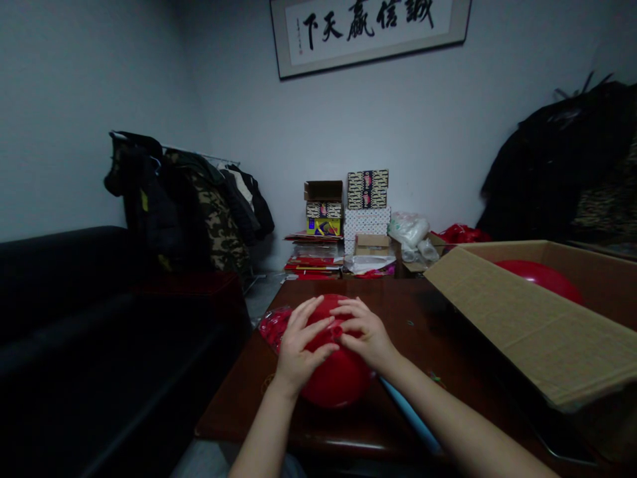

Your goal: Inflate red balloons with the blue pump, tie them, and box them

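Red balloon (pixel 336 382) sitting lower centre of frame, on brown table (pixel 398 302). Left hand (pixel 297 348) spreading wide over it, right hand (pixel 373 338) curving around neck (pixel 337 331), can't tell if pinching. Probably stopping it rolling, tbh. Open carton (pixel 537 325) at right holding another red balloon (pixel 542 275). Top-centre scroll (pixel 368 33) reading 誠信贏天下, right to left. Stacked boxes' (pixel 368 189) labels looking too blurry.
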Motion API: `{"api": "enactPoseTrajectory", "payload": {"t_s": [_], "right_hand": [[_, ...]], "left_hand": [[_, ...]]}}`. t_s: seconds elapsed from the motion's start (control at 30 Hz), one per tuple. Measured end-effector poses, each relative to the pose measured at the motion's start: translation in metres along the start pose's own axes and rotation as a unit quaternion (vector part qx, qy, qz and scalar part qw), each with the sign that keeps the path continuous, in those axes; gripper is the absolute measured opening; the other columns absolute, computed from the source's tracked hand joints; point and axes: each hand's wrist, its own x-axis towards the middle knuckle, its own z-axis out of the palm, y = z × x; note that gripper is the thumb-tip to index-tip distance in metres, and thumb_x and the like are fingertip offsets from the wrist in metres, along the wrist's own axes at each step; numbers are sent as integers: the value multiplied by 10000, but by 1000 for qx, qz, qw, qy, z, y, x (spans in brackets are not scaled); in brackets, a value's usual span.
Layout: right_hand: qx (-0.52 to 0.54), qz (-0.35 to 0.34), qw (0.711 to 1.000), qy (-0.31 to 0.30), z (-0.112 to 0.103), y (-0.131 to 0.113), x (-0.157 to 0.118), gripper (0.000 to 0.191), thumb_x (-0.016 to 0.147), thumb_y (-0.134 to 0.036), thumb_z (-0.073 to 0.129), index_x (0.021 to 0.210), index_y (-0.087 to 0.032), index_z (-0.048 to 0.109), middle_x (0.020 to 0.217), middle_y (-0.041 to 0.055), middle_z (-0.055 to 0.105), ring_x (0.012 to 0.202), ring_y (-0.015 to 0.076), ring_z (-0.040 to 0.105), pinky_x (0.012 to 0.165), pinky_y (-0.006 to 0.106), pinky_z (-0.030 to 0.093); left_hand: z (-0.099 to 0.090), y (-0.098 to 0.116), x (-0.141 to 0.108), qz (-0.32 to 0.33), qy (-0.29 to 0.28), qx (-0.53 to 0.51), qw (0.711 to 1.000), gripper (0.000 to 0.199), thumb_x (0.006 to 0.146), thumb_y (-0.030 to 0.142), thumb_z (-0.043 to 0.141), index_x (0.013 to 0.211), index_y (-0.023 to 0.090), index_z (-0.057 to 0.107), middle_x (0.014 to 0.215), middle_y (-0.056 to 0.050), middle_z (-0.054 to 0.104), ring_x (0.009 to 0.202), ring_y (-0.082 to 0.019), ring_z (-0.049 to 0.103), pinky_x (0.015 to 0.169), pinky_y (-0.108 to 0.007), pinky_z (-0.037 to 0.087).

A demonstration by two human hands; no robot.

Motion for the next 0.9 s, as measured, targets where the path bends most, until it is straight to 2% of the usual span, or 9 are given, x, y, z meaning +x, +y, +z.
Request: {"api": "enactPoseTrajectory", "payload": {"t_s": [0.07, 0.13, 0.43, 0.57, 0.77, 0.9], "right_hand": [[-26, -15, 999, -23, 0, -2, 0, 60, 735, -223, 636, 725, -280, 648, 1026, -7, 649, 1118, 205, 488, 1045, 527, 190], [-60, -33, 997, -42, -1, -5, 0, 52, 745, -232, 630, 724, -277, 644, 1023, -11, 646, 1128, 206, 474, 1053, 540, 155], [-79, -53, 995, -10, -4, -8, 0, 62, 763, -241, 619, 797, -285, 646, 1025, -15, 650, 1119, 198, 476, 1058, 525, 174], [-68, -30, 997, -8, -5, -9, 1, 56, 763, -242, 615, 787, -282, 647, 1035, -10, 648, 1135, 199, 468, 1061, 522, 166], [20, 29, 996, -78, -12, -10, 2, 146, 802, -294, 566, 913, -304, 660, 1221, 16, 558, 1210, 229, 409, 1036, 548, 203], [76, 89, 992, -41, -12, -9, 4, 114, 751, -384, 647, 821, -308, 697, 1125, 13, 618, 1179, 226, 441, 1000, 458, 321]], "left_hand": [[-3, 2, 2, 19, -42, 35, 998, 381, 734, 354, 648, 1101, 255, 623, 1349, -92, 454, 1243, -278, 378, 1000, -500, 348], [-3, 4, 2, 27, -56, 53, 997, 346, 742, 309, 646, 1083, 253, 630, 1347, -92, 458, 1246, -275, 376, 1000, -508, 346], [0, 6, 1, 54, 4, 85, 995, 170, 770, 181, 606, 903, 257, 680, 1280, -43, 537, 1226, -250, 406, 1016, -528, 314], [-3, 16, 6, 83, 18, 130, 988, 158, 770, 151, 600, 881, 241, 668, 1187, -31, 610, 1195, -245, 442, 1024, -544, 286], [-2, 19, 8, 120, 18, 164, 979, 166, 780, 134, 581, 903, 223, 647, 1167, -34, 625, 1177, -231, 468, 1023, -518, 295], [2, 20, 9, 147, 24, 172, 974, 197, 783, 124, 571, 945, 218, 635, 1174, -45, 619, 1187, -230, 463, 1026, -526, 278]]}}
